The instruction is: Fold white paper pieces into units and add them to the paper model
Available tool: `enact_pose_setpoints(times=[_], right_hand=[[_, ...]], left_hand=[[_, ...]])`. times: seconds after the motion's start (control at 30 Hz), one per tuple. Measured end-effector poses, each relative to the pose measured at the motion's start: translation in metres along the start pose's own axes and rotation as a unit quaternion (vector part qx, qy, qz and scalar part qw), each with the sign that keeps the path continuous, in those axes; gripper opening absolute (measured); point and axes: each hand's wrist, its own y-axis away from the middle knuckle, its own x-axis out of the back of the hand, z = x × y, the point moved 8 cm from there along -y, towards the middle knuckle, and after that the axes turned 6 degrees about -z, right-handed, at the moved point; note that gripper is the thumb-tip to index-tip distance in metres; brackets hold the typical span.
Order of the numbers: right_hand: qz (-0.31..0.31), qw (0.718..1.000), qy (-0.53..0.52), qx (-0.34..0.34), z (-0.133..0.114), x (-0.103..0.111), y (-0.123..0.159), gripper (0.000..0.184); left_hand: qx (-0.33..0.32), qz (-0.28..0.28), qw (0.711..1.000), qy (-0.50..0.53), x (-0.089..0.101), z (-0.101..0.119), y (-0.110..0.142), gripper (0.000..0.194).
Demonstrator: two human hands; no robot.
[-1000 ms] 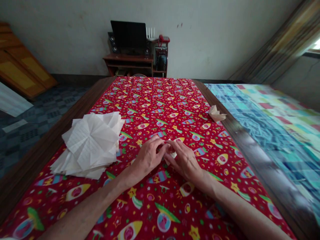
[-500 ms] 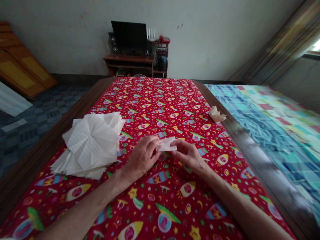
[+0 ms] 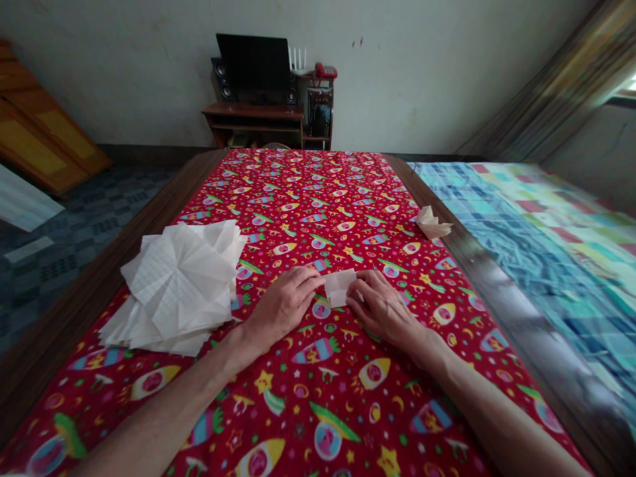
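I log the paper slip [image 3: 338, 289] between left fingers [image 3: 309, 285], grip unclear, and right fingers [image 3: 360, 289], grasping its end: broader than half a second ago, so likely one fold opened.

No legible text (faint, unreadable lines on stacked papers [image 3: 173, 285])

Beyond the small white paper [image 3: 339, 285], a hand could pass up the middle of the rocket-print tablecloth [image 3: 313, 205] to the bench's [image 3: 479, 285] far end, between the stack of creased papers [image 3: 176, 281] and the folded paper piece [image 3: 432, 225]. The left hand [image 3: 291, 301] and right hand [image 3: 381, 305] block sideways access; a gap opens between the forearms [image 3: 477, 397].
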Motion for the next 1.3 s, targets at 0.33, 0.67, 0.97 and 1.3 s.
enact_pose_setpoints(times=[0.33, 0.67, 0.97, 1.3], right_hand=[[0.009, 0.998, -0.037, 0.056, 0.013, -0.002, -0.026, 0.010], [0.026, 0.995, 0.036, 0.092, -0.004, 0.003, -0.002, 0.020], [-0.006, 0.993, 0.025, 0.114, -0.003, 0.004, -0.003, 0.024], [0.014, 0.996, -0.018, 0.087, 0.002, 0.004, -0.008, 0.024]], left_hand=[[-0.067, -0.122, 0.990, -0.034, -0.018, 0.011, 0.001, 0.026], [-0.058, -0.153, 0.985, -0.049, -0.025, 0.003, 0.004, 0.034], [-0.059, -0.122, 0.990, -0.036, -0.020, -0.003, -0.009, 0.024], [-0.059, -0.084, 0.991, -0.090, -0.019, 0.003, -0.016, 0.020]])
